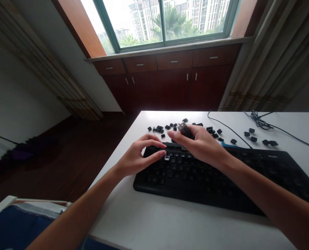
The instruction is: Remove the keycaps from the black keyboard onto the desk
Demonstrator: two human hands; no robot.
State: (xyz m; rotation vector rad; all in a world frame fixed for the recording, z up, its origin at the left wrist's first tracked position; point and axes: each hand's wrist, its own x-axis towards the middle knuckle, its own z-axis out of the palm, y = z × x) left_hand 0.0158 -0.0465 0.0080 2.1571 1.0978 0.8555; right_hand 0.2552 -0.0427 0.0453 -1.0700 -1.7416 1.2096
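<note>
A black keyboard (196, 194) lies on the white table, many of its key positions bare of caps. My left hand (140, 152) rests at its upper left corner, thumb and fingertips a little apart and touching the key area. Just beside the thumb tip is a whitish key spot (167, 158). Above the upper rows, my right hand (203, 144) grips a small dark block-shaped piece (185, 131) with a greyish, blurred end; its exact kind is unclear. Loose black keycaps (158, 130) are strewn behind the keyboard. Something blue (226, 144) shows partly behind my right wrist.
The white table (123, 211) ends at the left above a dark floor. A black cable (260, 121) coils at the back right, near more keycaps (253, 139). Blue fabric on a white frame (21, 222) stands at lower left. Wooden cabinets (170, 83) line the window wall.
</note>
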